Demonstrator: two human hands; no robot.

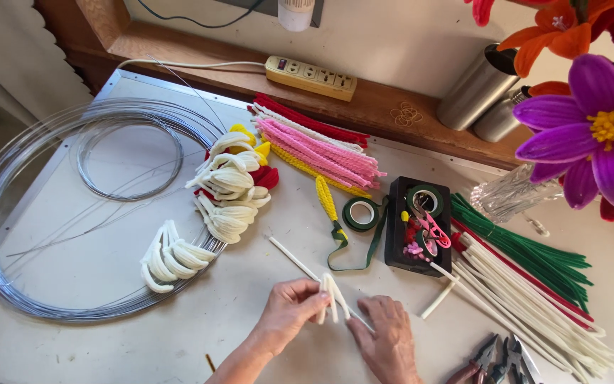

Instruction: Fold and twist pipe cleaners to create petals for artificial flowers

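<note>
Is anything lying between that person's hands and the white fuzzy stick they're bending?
Nothing visible does. The left hand already pinches the folded loops of the white pipe cleaner, and the right hand presses on it from the other side. Its long tail runs across bare table.

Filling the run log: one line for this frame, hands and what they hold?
left hand: pinches folded white pipe cleaner | right hand: on its lower end | nearby: bent white loops, pliers
</note>
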